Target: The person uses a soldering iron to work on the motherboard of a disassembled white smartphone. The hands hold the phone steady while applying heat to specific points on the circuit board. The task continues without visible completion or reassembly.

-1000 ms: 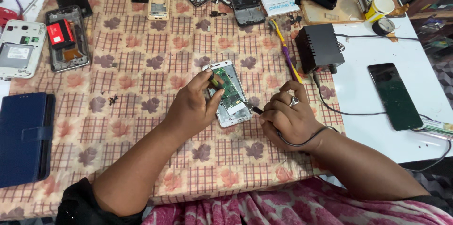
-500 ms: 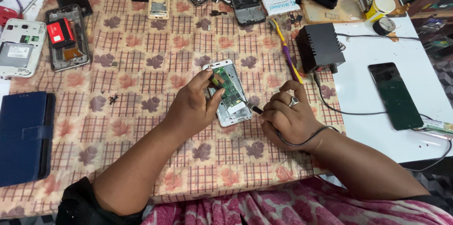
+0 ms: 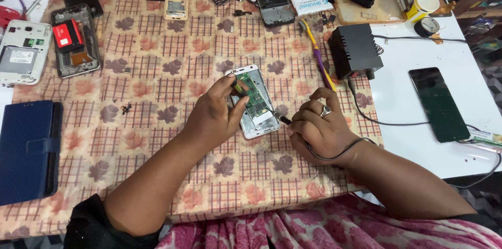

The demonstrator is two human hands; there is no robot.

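An opened white phone (image 3: 254, 103) with a green circuit board lies on the patterned cloth (image 3: 157, 71) in the middle of the table. My left hand (image 3: 214, 116) grips its left edge, with thumb and forefinger pinched over the board near the top. My right hand (image 3: 319, 131) holds a thin corded soldering iron (image 3: 282, 119), its dark tip touching the phone's lower right edge. The iron's cable loops around my right wrist.
A black power box (image 3: 354, 50) and a yellow-purple tool (image 3: 316, 55) lie behind my right hand. A dark phone (image 3: 438, 103) rests on the white table at right. Several dismantled phones lie along the back and left, and a blue wallet case (image 3: 29, 149) at left.
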